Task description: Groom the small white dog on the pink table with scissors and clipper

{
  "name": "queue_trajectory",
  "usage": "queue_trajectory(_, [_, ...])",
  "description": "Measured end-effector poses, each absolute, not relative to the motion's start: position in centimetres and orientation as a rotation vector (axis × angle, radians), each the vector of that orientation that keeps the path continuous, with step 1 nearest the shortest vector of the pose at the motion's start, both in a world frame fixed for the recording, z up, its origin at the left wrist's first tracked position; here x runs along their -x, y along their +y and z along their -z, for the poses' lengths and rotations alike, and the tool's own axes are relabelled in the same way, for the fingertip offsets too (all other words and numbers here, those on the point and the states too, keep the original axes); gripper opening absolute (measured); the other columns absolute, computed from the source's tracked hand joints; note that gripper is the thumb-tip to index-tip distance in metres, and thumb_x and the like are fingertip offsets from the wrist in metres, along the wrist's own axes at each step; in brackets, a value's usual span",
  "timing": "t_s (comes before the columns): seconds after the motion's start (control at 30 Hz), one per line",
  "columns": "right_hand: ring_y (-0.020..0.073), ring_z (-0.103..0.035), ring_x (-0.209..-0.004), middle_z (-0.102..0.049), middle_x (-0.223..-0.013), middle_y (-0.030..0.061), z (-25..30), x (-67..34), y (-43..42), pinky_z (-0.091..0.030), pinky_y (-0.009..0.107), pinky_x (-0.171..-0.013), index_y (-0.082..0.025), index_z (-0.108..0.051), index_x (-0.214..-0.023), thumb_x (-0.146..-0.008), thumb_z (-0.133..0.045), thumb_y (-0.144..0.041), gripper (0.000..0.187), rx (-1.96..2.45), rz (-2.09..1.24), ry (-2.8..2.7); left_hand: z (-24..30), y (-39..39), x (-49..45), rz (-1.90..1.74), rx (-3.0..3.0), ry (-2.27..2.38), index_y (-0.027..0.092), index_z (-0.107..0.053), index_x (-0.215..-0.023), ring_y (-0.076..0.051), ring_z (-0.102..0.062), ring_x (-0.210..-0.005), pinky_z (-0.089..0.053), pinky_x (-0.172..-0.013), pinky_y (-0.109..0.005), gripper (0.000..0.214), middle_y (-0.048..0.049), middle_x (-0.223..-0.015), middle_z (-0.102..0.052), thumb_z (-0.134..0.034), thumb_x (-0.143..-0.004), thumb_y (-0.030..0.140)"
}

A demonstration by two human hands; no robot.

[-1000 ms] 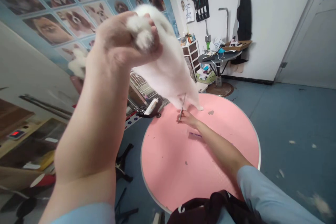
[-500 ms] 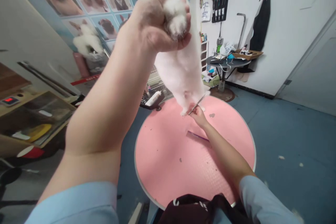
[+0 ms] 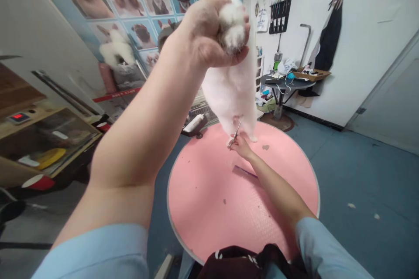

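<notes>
Raised high, my left hand [image 3: 214, 35] is closed around the front paws [image 3: 234, 37] of a white dog. The dog's body [image 3: 231, 89] hangs stretched upright below it, its hind feet on a round pink table [image 3: 209, 222]; its head is hidden. My right hand [image 3: 241, 144] grips a pair of scissors [image 3: 236, 133] low at the dog's hind legs. The blades point upward, close to the pinkish patch at its lower belly; whether they touch the fur I cannot tell. A thin purple comb [image 3: 246, 171] lies on the table, partly behind my right forearm.
Small tufts of hair [image 3: 265, 147] are scattered on the pink table. A white bottle [image 3: 194, 123] lies in a dark holder past its far left edge. A cluttered grey table [image 3: 288, 82] stands at the back right, and a wooden cabinet [image 3: 49, 144] at the left.
My right hand has shifted slightly left and turned the scissors from slanting right across the hind leg to pointing steeply up. The left hand still holds the paws; the whole view has shifted slightly.
</notes>
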State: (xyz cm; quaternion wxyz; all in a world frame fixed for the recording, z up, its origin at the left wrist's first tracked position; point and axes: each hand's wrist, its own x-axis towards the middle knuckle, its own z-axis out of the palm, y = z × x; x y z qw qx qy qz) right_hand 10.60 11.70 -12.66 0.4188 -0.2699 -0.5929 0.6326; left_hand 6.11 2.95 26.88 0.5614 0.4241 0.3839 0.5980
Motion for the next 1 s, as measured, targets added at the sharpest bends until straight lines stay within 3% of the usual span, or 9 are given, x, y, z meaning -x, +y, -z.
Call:
queue_trajectory(0.37, [0.0156,-0.066,-0.080,-0.064,-0.084,-0.0028,13.1,-12.4,12.0,-0.053,0.032,-0.074,-0.022,-0.048,-0.111,-0.063,-0.073,-0.028,0.054,0.617,-1.682,-1.511,-26.9,3.4,-6.2,-1.385,-1.019,0.893,0.012,-0.056,-0.071,-0.008,-0.056,-0.054,-0.047,-0.071,-0.028,0.030,0.0037,-0.059,-0.054,-0.044,-0.095,0.026])
queue_trajectory(0.57, [0.0160,-0.065,-0.074,-0.064,-0.078,-0.0037,12.7,-13.2,12.6,-0.051,0.030,-0.067,-0.020,-0.048,-0.107,-0.061,-0.071,-0.025,0.052,0.640,-1.670,-1.590,-26.9,3.3,-6.2,-1.393,-1.019,0.885,0.012,-0.056,-0.071,-0.008,-0.057,-0.055,-0.047,-0.069,-0.028,0.029,0.0032,-0.062,-0.056,-0.043,-0.095,0.025])
queue_trajectory(0.67, [0.0161,-0.065,-0.075,-0.064,-0.079,-0.0036,12.6,-13.3,13.1,-0.052,0.031,-0.071,-0.021,-0.049,-0.105,-0.061,-0.071,-0.026,0.050,0.624,-1.634,-1.632,-26.9,3.4,-6.1,-1.393,-1.006,0.886,0.012,-0.057,-0.074,-0.008,-0.057,-0.055,-0.048,-0.070,-0.028,0.030,0.0027,-0.062,-0.055,-0.043,-0.096,0.027])
queue_trajectory(0.8, [0.0176,-0.065,-0.079,-0.064,-0.081,-0.0017,13.2,-13.1,12.7,-0.052,0.032,-0.073,-0.020,-0.049,-0.101,-0.066,-0.066,-0.026,0.039,0.782,-1.377,-1.589,-26.8,3.4,-6.4,-1.396,-1.002,0.875,0.012,-0.056,-0.075,-0.008,-0.056,-0.055,-0.047,-0.071,-0.029,0.028,0.0029,-0.061,-0.055,-0.044,-0.095,0.027])
queue_trajectory(1.0, [0.0239,-0.066,-0.090,-0.067,-0.094,0.0082,14.8,-14.0,10.6,-0.048,0.033,-0.077,-0.018,-0.053,-0.106,-0.081,-0.057,-0.028,0.027,1.519,-0.727,-1.784,-26.7,3.1,-6.9,-1.405,-1.012,0.902,0.012,-0.055,-0.076,-0.008,-0.055,-0.057,-0.046,-0.074,-0.030,0.029,0.0016,-0.065,-0.055,-0.042,-0.096,0.027])
